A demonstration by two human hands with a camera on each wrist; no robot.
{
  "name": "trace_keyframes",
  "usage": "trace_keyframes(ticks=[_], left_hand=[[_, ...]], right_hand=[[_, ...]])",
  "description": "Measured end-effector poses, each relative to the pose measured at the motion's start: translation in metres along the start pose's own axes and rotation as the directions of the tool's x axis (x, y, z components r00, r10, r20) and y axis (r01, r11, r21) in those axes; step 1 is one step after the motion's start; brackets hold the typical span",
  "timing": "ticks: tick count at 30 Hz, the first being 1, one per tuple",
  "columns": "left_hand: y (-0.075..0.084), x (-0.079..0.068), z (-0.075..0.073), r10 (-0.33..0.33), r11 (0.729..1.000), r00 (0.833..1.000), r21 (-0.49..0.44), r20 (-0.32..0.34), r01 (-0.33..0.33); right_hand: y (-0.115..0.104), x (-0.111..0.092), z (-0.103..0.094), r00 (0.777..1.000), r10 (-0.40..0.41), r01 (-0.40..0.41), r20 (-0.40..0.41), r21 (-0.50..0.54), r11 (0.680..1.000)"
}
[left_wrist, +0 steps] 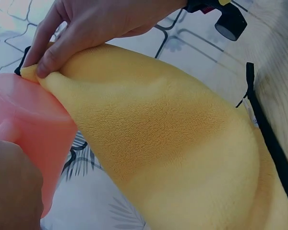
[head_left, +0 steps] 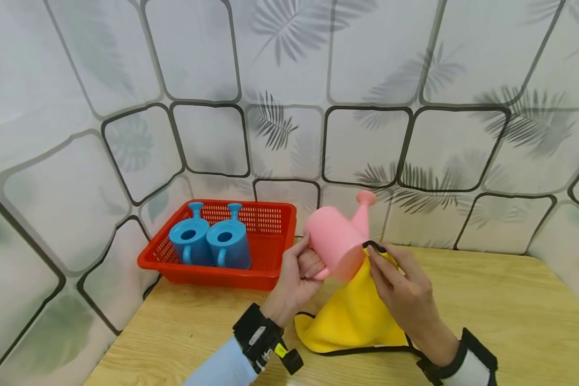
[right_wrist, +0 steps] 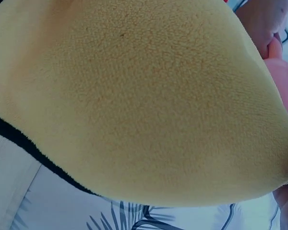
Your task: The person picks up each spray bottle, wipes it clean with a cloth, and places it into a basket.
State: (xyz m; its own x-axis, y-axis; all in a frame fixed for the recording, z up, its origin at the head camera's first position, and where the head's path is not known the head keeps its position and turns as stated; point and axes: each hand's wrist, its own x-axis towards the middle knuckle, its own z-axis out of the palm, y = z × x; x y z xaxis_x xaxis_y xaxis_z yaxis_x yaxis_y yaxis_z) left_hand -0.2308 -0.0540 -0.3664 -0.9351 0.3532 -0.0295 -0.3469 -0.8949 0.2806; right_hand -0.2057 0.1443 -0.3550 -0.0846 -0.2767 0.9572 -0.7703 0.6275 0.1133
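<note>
My left hand (head_left: 299, 276) grips the handle of a pink toy watering can (head_left: 335, 241), which is tilted in the air with its spout up and to the right. Thumb and fingers of my right hand (head_left: 407, 289) pinch the black-edged corner of a yellow cloth (head_left: 352, 316). That corner is right at the can's base, and the rest of the cloth hangs down to the table. In the left wrist view the pinched cloth (left_wrist: 153, 120) meets the edge of the pink can (left_wrist: 33, 115). The cloth (right_wrist: 149, 105) fills most of the right wrist view.
A red plastic basket (head_left: 265, 279) stands at the back left of the wooden table (head_left: 502, 311). Two blue watering cans (head_left: 229, 246) sit upright side by side in its left part. Behind the table hangs a patterned white curtain (head_left: 289, 139).
</note>
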Motion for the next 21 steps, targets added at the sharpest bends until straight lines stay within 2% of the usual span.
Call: trace_keyframes(ticks=[13, 21], left_hand=[[-0.002, -0.004, -0.011, 0.044, 0.999, 0.999, 0.016, 0.032, -0.044], [-0.004, -0.003, -0.013, 0.071, 0.997, 0.997, 0.037, 0.023, -0.072]], right_hand=[[0.004, -0.015, 0.003, 0.999, 0.037, -0.037, -0.018, 0.0, 0.999], [-0.009, -0.021, 0.007, 0.998, -0.009, 0.008, 0.058, 0.008, 1.0]])
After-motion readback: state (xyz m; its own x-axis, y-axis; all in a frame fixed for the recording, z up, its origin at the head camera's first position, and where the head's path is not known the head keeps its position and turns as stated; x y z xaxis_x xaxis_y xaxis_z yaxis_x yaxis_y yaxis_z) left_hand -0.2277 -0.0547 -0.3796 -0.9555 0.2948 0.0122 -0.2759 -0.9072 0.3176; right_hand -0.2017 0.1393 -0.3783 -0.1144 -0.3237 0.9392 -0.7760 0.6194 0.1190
